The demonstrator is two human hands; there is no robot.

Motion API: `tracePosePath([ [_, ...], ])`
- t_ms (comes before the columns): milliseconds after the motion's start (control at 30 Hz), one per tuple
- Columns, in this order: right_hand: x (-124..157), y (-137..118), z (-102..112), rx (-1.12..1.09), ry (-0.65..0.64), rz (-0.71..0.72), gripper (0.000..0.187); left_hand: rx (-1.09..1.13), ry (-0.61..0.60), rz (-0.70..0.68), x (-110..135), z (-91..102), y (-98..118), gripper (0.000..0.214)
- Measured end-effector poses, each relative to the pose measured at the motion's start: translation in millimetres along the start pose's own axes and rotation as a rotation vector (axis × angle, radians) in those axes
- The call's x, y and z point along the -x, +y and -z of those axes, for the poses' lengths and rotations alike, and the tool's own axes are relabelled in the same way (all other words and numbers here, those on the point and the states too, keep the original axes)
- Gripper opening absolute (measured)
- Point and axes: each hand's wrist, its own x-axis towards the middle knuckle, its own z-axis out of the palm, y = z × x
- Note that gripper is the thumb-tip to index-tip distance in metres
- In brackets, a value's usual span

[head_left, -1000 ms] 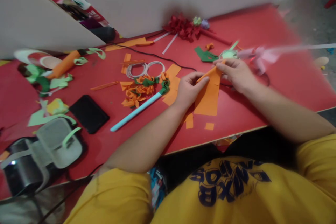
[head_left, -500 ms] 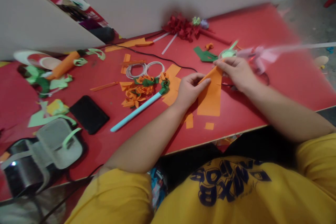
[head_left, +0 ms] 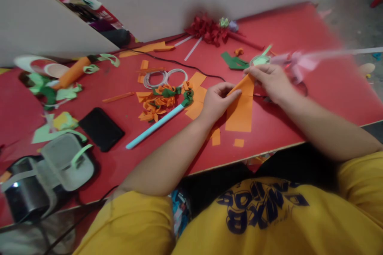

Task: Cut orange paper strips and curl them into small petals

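Observation:
Between my hands is a sheet of orange paper [head_left: 239, 113], its upper edge slanting where it is folded over. My left hand [head_left: 218, 101] pinches the fold's lower left end between thumb and fingers. At the upper right corner, my right hand [head_left: 267, 79] grips the same paper with its fingertips. To the left of my left hand lie a bunch of orange paper flowers [head_left: 157, 105] and a light blue stick [head_left: 155, 126] with green paper at its tip. Small orange scraps [head_left: 238, 142] rest near the table's front edge.
The red table [head_left: 299, 115] holds two tape rolls [head_left: 176, 77], a black phone-like slab [head_left: 101, 128] and an open grey case [head_left: 68, 161]. Dark red paper flowers [head_left: 206, 30] lie by the wall. A black cable [head_left: 191, 67] crosses behind my hands. Pink paper [head_left: 302, 63] is at the right.
Almost nothing differs. Both hands keep their hold on the orange paper, and the folded edge has shifted very slightly to the right.

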Motion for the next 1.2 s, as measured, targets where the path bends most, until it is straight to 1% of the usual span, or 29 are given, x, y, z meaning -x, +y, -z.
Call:
tracePosePath([
  [200, 0.2, -1.3, 0.6, -0.023, -0.015, -0.002, 0.023, -0.004, -0.006, -0.015, 0.0, 0.9, -1.5, 0.047],
  [333, 0.4, -2.3, -0.8, -0.047, -0.008, -0.036, 0.027, -0.003, -0.008, -0.017, -0.3, 1.1, -1.0, 0.045],
  [500, -0.8, 0.1, -0.5, -0.053, -0.008, -0.037, 0.031, -0.003, -0.003, 0.008, -0.1, 0.1, 0.7, 0.046],
  [800, -3.1, 3.1, -0.3, -0.125, 0.002, -0.042, 0.024, -0.014, 0.003, 0.009, -0.1, -1.2, 1.9, 0.05],
  [900, -2.0, 0.7, -0.6, -0.113, 0.003, -0.028, 0.028, -0.015, 0.005, 0.006, -0.2, -0.9, 2.0, 0.052],
  [1067, -0.2, -2.0, -0.8, -0.049, 0.023, -0.043, 0.039, 0.002, -0.002, 0.024, -0.1, -0.4, 1.0, 0.049],
  [1200, -0.8, -1.4, -0.1, -0.064, 0.016, -0.036, 0.042, 0.024, 0.001, 0.054, -0.8, 0.2, 0.7, 0.048],
])
